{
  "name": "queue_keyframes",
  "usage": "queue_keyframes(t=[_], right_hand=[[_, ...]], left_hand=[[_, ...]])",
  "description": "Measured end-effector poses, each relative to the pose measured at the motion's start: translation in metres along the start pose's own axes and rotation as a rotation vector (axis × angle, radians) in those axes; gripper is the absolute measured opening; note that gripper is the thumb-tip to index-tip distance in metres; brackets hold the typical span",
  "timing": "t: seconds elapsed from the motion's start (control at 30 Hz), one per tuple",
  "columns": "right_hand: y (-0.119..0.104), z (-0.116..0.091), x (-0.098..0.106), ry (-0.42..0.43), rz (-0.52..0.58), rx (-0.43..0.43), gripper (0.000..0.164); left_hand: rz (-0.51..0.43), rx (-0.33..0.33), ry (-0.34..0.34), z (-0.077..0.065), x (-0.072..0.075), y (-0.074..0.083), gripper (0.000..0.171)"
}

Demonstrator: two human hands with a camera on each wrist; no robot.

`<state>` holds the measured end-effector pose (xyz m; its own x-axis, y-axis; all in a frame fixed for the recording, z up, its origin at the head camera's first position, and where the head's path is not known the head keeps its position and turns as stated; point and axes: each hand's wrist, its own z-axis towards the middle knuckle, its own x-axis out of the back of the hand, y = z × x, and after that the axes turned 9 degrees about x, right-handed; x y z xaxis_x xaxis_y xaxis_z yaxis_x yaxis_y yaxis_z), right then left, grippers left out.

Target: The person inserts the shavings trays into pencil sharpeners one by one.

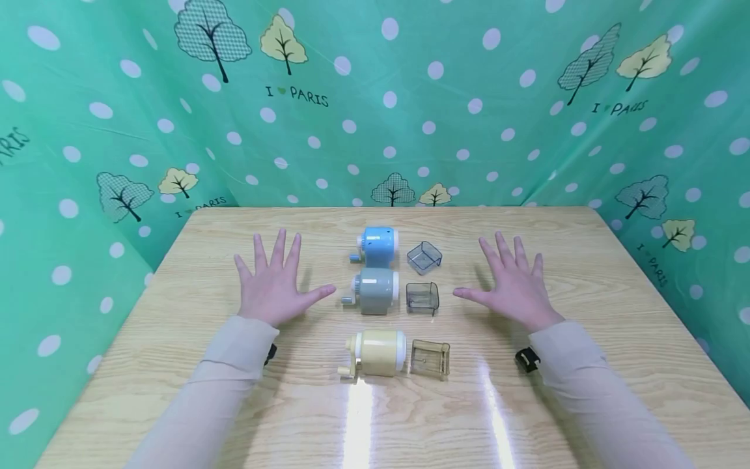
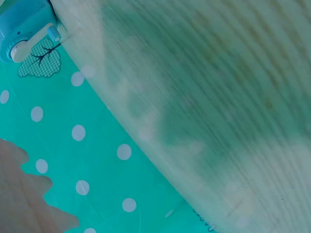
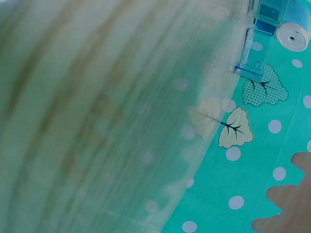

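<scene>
Three hand-crank pencil sharpeners stand in a column mid-table: a blue sharpener [image 1: 378, 245] at the back, a grey sharpener [image 1: 376, 291] behind a cream sharpener [image 1: 379, 352]. To the right of each is a see-through shavings drawer: a bluish drawer [image 1: 424, 257], a grey drawer [image 1: 422, 298] and a brownish drawer [image 1: 430, 358]. My left hand [image 1: 269, 286], fingers spread, is left of the grey sharpener's crank and holds nothing. My right hand [image 1: 518, 293] is spread likewise, right of the grey drawer. The left wrist view catches the blue sharpener [image 2: 24, 24] at its corner.
The wooden table [image 1: 176, 391] carries bright light streaks near its front. A green dotted curtain [image 1: 387, 124] with printed trees hangs behind the table and along both sides. Dark wrist straps [image 1: 527, 359] show below the sleeves.
</scene>
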<state>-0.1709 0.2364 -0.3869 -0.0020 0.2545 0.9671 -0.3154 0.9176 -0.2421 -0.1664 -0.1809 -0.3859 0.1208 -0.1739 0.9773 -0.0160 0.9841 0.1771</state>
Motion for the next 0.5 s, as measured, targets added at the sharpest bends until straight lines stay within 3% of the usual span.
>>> queue_keyframes(t=[0.5], right_hand=[[-0.003,0.017,0.006,0.024,0.03,0.014,0.119]], left_hand=[[-0.002,-0.028,-0.01,0.014,0.009,0.018,0.121]])
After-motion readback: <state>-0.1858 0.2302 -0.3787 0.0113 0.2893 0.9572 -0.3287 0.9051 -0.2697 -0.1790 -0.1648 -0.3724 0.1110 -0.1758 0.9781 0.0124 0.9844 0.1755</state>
